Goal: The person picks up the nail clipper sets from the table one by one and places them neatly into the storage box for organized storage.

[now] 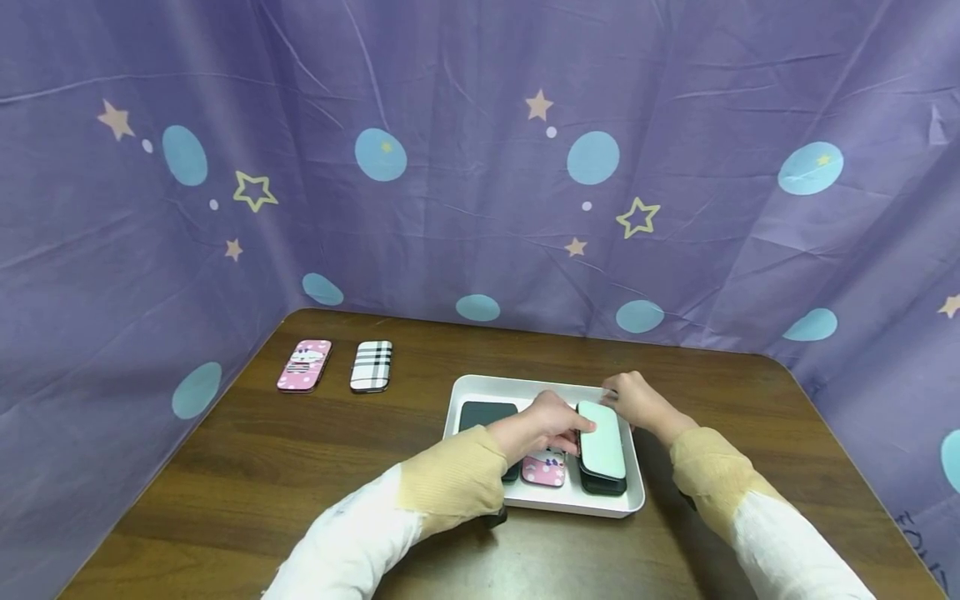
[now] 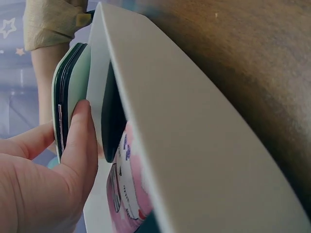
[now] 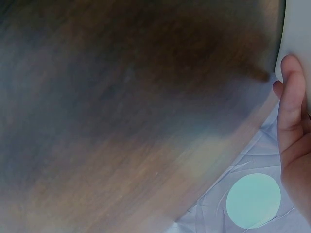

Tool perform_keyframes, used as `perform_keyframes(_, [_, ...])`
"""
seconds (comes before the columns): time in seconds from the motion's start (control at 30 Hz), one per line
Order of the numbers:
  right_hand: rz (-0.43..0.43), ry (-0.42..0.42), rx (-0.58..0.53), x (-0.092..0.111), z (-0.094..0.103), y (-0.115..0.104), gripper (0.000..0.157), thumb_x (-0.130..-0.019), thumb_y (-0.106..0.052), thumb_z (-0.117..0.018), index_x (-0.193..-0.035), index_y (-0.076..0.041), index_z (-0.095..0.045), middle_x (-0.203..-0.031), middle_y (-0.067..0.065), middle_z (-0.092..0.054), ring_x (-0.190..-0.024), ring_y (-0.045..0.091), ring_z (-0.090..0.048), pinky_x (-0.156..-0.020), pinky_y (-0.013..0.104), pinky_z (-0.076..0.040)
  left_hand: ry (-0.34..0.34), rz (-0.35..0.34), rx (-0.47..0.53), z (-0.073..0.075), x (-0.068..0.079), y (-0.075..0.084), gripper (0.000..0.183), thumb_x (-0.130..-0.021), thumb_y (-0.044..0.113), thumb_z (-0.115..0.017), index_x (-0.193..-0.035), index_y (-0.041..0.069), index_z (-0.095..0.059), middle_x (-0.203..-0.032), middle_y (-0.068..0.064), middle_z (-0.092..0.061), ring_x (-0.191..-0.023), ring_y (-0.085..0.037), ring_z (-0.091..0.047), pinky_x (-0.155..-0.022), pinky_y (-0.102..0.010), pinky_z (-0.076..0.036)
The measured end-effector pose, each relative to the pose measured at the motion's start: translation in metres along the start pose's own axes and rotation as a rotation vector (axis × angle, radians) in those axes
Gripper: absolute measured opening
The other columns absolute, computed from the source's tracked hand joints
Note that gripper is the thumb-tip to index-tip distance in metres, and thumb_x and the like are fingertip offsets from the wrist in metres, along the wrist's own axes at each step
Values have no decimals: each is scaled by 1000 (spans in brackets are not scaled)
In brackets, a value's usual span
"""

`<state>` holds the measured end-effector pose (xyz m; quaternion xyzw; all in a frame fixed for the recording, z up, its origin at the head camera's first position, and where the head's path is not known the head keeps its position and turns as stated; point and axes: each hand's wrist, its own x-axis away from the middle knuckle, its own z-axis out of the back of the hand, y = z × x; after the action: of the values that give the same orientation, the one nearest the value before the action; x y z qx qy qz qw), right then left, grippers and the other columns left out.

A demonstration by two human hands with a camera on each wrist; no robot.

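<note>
My left hand [image 1: 551, 421] pinches a mint-green flat case [image 1: 600, 442] between thumb and fingers. Dark layered edges of that case show in the left wrist view. Below it in the head view lies a black case [image 1: 602, 484], inside the white tray [image 1: 547, 500]. At the tray's back right corner, my right hand [image 1: 641, 400] grips the rim; its fingers [image 3: 292, 97] lie against the outer wall in the right wrist view. Partly under my left wrist are a pink cartoon case [image 1: 543, 473] and a dark case [image 1: 483, 414], both in the tray.
On the wooden table [image 1: 315, 450], a pink cartoon case [image 1: 305, 365] and a white plaid case [image 1: 372, 365] lie apart at the back left. A purple patterned curtain [image 1: 480, 233] hangs behind and along the sides.
</note>
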<state>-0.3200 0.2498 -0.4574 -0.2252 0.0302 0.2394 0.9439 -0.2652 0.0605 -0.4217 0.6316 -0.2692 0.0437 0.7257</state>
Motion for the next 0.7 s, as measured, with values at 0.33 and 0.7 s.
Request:
perform_keyframes(0.33, [31,34,-9,-1,-2,-1,12,-81,-2,-69,-71,-5,-62,-61,5,-61,-30,2,-44,-32,19,-40,13,17,-29,-5,-4,-4,18,-79,2,-73,-79,-3,-57,-58,-10,-58,-41,-14,-55,-51,-28,-56])
perform_keyframes(0.7, [-14,15,8,0,0,-2,7,-82,-3,-69,-84,3,-67,-72,15,-67,-32,2,-46,-36,18,-42,20,3,-57,-13,-3,-6,16,-78,1,-74,-78,-4,-59,-67,-20,-67,-57,-27,-68,-59,-34,-57])
